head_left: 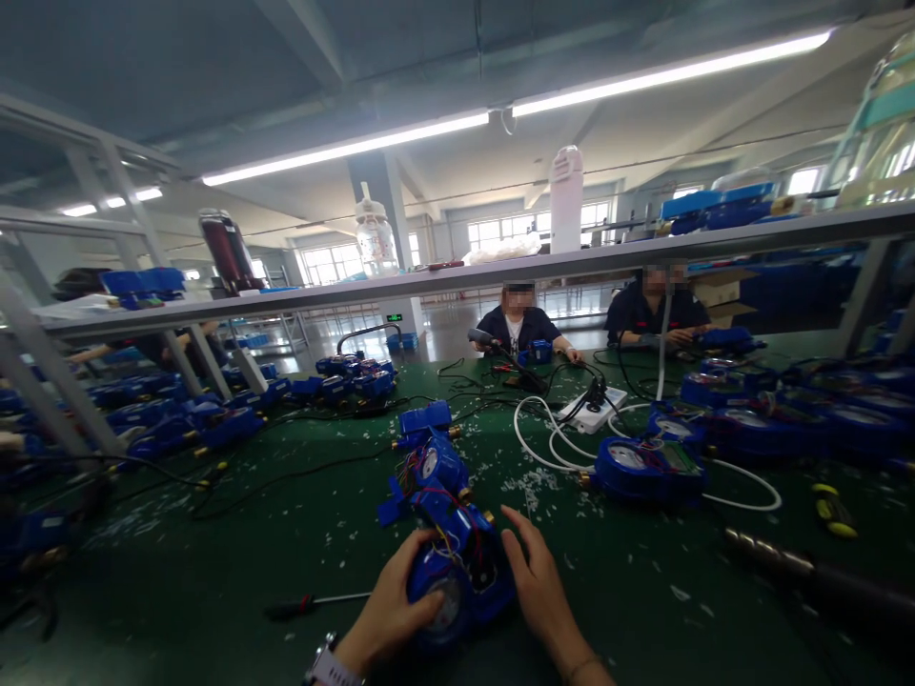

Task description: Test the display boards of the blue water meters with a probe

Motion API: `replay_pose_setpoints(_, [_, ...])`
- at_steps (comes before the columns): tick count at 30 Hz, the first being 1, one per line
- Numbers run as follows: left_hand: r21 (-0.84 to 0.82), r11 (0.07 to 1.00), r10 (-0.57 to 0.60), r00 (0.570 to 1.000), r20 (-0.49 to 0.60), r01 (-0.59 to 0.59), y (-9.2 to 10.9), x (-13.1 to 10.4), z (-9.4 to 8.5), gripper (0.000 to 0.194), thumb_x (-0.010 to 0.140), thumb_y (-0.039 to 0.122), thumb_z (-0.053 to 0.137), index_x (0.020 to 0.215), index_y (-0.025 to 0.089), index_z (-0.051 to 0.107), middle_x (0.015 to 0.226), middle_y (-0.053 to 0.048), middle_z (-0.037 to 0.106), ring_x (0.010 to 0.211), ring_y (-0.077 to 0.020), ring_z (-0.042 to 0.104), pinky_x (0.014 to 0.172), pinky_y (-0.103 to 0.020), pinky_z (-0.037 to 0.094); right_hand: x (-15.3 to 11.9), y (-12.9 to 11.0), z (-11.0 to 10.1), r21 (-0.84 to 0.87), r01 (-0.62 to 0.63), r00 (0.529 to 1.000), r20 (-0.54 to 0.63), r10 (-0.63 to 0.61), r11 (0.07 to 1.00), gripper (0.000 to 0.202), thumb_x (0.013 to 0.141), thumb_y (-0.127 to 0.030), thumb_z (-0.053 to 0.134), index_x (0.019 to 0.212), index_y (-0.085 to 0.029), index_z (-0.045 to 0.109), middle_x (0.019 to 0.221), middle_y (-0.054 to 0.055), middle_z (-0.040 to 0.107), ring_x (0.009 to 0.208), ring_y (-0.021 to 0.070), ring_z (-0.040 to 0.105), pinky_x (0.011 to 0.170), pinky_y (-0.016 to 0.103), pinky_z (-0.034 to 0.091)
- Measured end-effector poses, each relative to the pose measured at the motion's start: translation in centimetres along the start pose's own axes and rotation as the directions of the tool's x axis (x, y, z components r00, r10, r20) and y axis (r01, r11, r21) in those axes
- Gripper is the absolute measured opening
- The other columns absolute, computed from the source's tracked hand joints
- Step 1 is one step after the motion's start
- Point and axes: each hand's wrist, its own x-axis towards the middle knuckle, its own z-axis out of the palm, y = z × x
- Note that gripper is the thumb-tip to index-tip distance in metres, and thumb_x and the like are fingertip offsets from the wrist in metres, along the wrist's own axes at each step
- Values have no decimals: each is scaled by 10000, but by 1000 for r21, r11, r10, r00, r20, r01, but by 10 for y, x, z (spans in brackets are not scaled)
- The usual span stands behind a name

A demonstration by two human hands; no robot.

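Note:
A blue water meter (490,605) with a round dial, an open wired compartment and brass fittings lies on the bench in front of me. My left hand (396,595) is wrapped round its left side, with the thumb over the dial. My right hand (538,581) is beside the meter's right edge, fingers stretched out and slightly apart; whether it touches the housing I cannot tell. Just beyond is a second blue meter (447,464) with loose coloured wires. A screwdriver (293,608) with a dark handle lies left of my left hand, its shaft pointing toward it.
White scraps litter the green bench (286,534). A white power strip (593,410) with cables stands ahead, near another blue meter (629,467). Yellow-black pliers (833,510) and a dark tool with a metal barrel (768,553) lie right. Two co-workers sit opposite, below an overhead shelf (429,281).

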Motion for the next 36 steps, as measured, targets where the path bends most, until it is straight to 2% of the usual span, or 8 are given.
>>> replay_pose_setpoints(5, [52,993,103,994,33,-105,11,20,16,583,763,479,658,1245,176,534,1236,-120,609,1125,-330,575,1006,-394,444,-4,-1,1,27,35,999,19,-35,999,558,910,-511,456,1306,-126,539,1327,153,544,1245,274,490,1062,428,388])
replay_pose_setpoints(10, [219,947,242,970,-7,-235,4,20,30,556,746,415,679,1246,196,569,1300,-130,575,1201,-362,516,1064,-450,384,-5,0,-7,7,87,996,2,-87,996,565,925,-495,461,1358,-132,470,1371,159,498,1278,278,453,1075,440,364])
replay_pose_setpoints(13, [246,938,257,966,-16,-245,-2,17,32,542,726,387,698,1232,216,601,1350,-121,545,1266,-375,458,1106,-473,336,-6,-2,-9,-5,161,987,9,-161,987,568,920,-507,481,1366,-156,460,1381,140,489,1282,277,444,1079,430,359])
replay_pose_setpoints(17, [251,928,280,960,12,-274,-4,15,32,496,745,379,688,1214,231,618,1333,-116,545,1264,-366,462,1095,-475,350,-7,-6,-9,-26,249,968,26,-248,968,514,917,-491,518,1339,-200,492,1383,112,487,1292,278,423,1082,440,348])
replay_pose_setpoints(21, [282,910,306,951,42,-305,-5,14,32,464,773,344,669,1225,251,613,1357,-118,508,1275,-355,453,1098,-481,352,-6,-11,-8,-57,292,956,36,-290,955,414,930,-434,536,1303,-253,528,1397,87,465,1290,277,418,1069,452,355])
replay_pose_setpoints(25, [346,885,317,947,45,-312,-8,11,34,453,790,326,659,1234,254,614,1405,-122,465,1330,-369,394,1149,-536,268,-8,-14,-8,-73,321,947,38,-319,944,402,939,-425,530,1307,-264,517,1413,91,437,1292,286,410,1061,463,359])
replay_pose_setpoints(31, [484,805,353,933,73,-343,-8,6,38,411,851,282,586,1262,264,589,1433,-97,462,1376,-346,345,1179,-558,203,-14,-19,-7,-80,377,926,65,-372,923,505,936,-530,499,1364,-268,441,1439,102,400,1319,320,371,1063,511,346])
replay_pose_setpoints(36, [540,725,409,898,161,-427,-1,5,39,401,889,239,524,1289,262,549,1444,-97,455,1362,-303,378,1179,-535,223,-17,-22,-8,-80,441,898,29,-440,894,759,850,-671,541,1433,-234,327,1402,131,449,1297,346,409,1057,508,364])
